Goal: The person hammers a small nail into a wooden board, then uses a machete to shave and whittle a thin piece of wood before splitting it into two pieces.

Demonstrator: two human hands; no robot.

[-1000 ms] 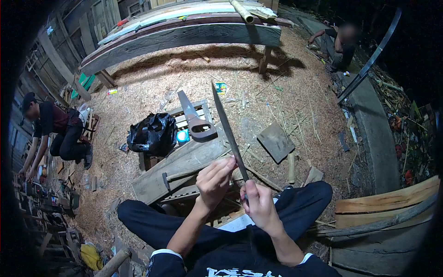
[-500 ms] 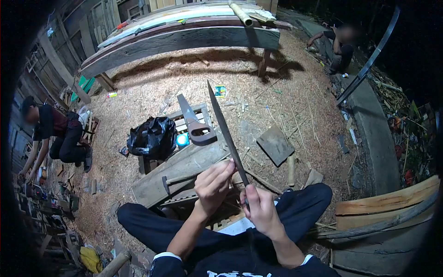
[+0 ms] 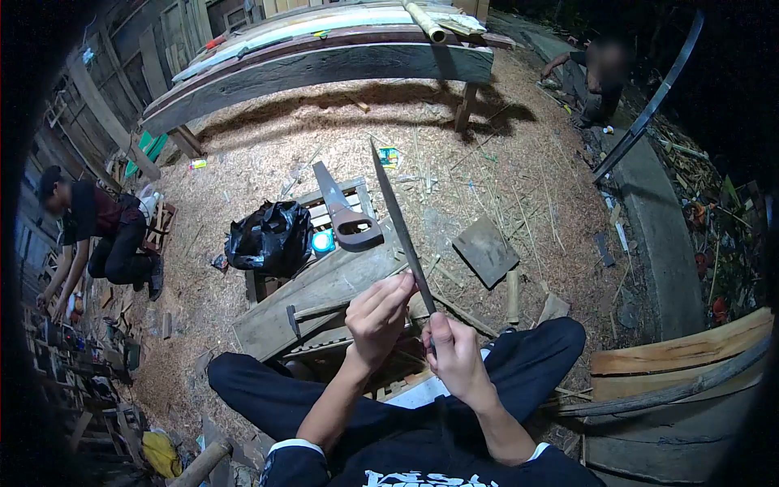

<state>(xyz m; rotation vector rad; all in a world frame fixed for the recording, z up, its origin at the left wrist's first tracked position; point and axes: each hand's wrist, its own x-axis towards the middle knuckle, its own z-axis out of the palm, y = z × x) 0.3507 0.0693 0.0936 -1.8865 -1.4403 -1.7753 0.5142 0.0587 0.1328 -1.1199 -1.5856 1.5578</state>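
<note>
My right hand (image 3: pixel 456 355) is closed around the lower end of a long, dark blade (image 3: pixel 399 213) that tapers to a point. The blade slants up and away from me; its handle is mostly hidden in my fist. My left hand (image 3: pixel 378 318) is beside it with curled fingers, the fingertips pressed against the blade's lower part. Beyond the hands, a handsaw (image 3: pixel 355 232) rests on a low wooden slatted stand, near a wide board (image 3: pixel 324 284). A hammer (image 3: pixel 294 321) lies just left of my left hand.
A black plastic bag (image 3: pixel 269 239) and a blue round container (image 3: pixel 323 242) are by the saw. A square wooden block (image 3: pixel 485 252) lies on shavings. Behind stands a long bench (image 3: pixel 324 77). Other people crouch at left (image 3: pixel 114 235) and upper right (image 3: pixel 599 81). Planks (image 3: pixel 682 357) are at right.
Both hands and the blade keep almost the same pose, with only a slight shift to the right. The whole view has moved slightly.
</note>
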